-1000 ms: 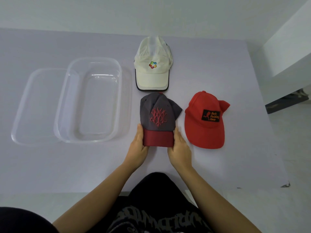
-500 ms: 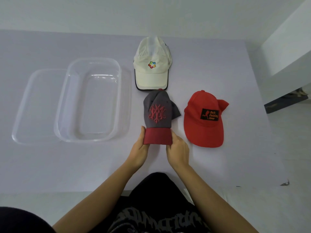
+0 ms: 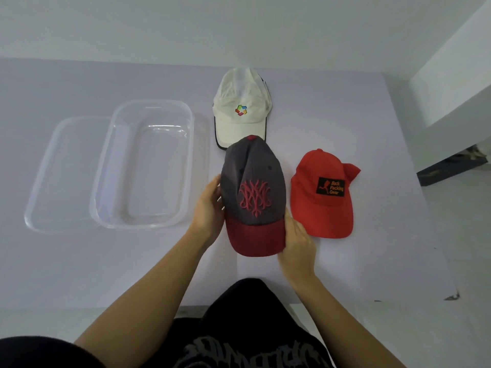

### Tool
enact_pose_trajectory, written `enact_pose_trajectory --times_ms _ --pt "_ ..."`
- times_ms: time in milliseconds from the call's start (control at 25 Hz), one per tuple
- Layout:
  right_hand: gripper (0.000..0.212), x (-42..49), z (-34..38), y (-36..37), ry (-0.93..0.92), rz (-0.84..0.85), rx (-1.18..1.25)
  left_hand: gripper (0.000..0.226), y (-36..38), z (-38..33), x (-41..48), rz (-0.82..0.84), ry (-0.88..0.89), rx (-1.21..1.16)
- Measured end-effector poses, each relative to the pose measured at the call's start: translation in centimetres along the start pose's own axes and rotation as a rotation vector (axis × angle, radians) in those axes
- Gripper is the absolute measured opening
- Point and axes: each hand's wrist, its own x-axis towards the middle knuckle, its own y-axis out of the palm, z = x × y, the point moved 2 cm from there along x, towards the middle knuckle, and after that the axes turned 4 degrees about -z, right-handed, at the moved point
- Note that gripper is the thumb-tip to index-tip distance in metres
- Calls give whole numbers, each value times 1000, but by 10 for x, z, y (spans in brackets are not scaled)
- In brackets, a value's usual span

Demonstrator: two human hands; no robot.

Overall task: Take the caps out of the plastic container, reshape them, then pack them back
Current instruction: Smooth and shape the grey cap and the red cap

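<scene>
A grey cap [image 3: 252,179] with a dark red brim and red embroidery is raised off the table between my hands, its crown rounded out. My left hand [image 3: 208,208] holds its left side, fingers hidden inside or behind the crown. My right hand [image 3: 296,239] grips the brim's right edge. A white cap [image 3: 240,112] lies flat behind it, partly covered by the grey crown. A red cap [image 3: 322,200] with a black patch lies to the right. The clear plastic container [image 3: 144,166] stands at the left with nothing in it.
The container's clear lid [image 3: 59,176] lies flat on the pale table [image 3: 385,155], partly under the container's left side. The table's front edge runs close to my body, and its right edge drops to a grey floor [image 3: 465,235].
The grey cap was lying flattened on the table with both hands at its brim. It has risen toward me and its crown has filled out; my left hand has shifted up to the crown's side.
</scene>
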Motion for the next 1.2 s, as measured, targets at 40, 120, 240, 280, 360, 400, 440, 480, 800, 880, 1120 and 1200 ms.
enact_pose_trajectory --times_ms 40,120,240,280,360,400,440,480,800,880,1120,1200 --pt "49 -1 -1 0 0 14 3 38 4 -5 1 14 -21 26" --pt "47 -2 -5 2 -5 68 29 35 4 -11 2 78 -34 27" --pt "46 -1 -9 5 -10 260 188 34 -4 -18 2 162 -53 -85" --pt "52 -1 -12 4 23 355 262 35 -5 -20 1 169 -71 -117" --pt "57 3 -19 -1 213 440 406 37 -8 -19 2 161 -112 -144" --pt "52 9 -22 -5 345 385 479 35 -7 -18 2 149 -134 -134" --pt "46 17 -22 -9 476 324 564 30 -7 -16 2 139 -156 -122" --pt "46 28 -17 -14 579 318 667 27 -6 -14 1 141 -178 -130" --pt "39 73 15 -8 784 745 1067 34 3 -2 -3 114 -208 -145" --pt "40 77 8 -7 771 733 1101 31 -4 -3 1 69 -144 -99" --pt "48 78 -16 5 635 736 724 21 -19 1 17 -151 76 544" --pt "41 79 -11 8 613 704 687 23 -15 3 19 -166 82 628"
